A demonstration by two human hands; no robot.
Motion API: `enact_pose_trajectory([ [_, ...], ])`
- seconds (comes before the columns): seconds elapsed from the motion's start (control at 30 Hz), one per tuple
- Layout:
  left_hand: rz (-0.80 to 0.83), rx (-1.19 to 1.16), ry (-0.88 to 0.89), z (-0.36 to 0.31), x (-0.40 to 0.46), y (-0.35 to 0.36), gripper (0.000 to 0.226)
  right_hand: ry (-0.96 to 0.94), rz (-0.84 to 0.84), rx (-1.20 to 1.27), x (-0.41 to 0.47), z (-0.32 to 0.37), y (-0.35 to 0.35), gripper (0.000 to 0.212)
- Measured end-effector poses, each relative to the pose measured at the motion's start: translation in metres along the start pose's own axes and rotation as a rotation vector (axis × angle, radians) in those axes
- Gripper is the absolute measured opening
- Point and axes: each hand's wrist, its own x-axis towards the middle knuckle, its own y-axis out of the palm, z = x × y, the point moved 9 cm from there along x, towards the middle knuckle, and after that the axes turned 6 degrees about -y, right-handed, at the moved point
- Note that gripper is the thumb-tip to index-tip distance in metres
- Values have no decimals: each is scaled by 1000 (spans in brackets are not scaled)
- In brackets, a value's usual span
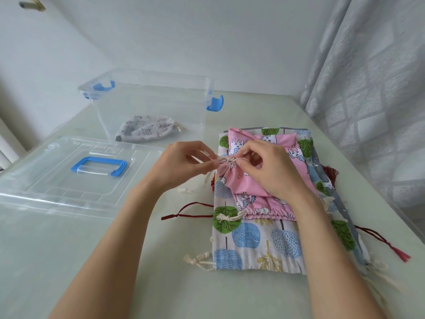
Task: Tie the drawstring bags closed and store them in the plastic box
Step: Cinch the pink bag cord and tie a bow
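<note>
Pink bag [247, 178] is lying on top of a pile of bags [257, 240] on the table [69, 261], its mouth gathered tight between both hands; the left hand [181, 164] is pinching the cream cord [226, 160] at the gathered mouth, and the right hand [269, 169] is pinching the same cord from the other side, each grip closed on it. A grey bag [147, 128] is lying inside the clear box [149, 104] at the far left; the lid [69, 176] is resting flat on the table just in front of the box.
</note>
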Motion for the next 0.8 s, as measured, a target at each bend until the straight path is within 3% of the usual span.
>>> enact_pose_trajectory([
  [0.23,-112,-38,29,1,4,10,14,-7,29,90,0,7,4,6],
  [0.33,-88,-142,0,5,5,10,12,21,-15,-13,-2,2,-3,5],
  [0.47,-155,-26,99,-3,4,4,8,20,-75,-80,-3,-2,-15,7],
  [0.67,-68,-108,60,0,5,14,8,125,21,41,-7,-23,-12,18],
  [0.8,-70,-304,-27,6,7,14,8,120,127,374,-7,-7,-5,25],
])
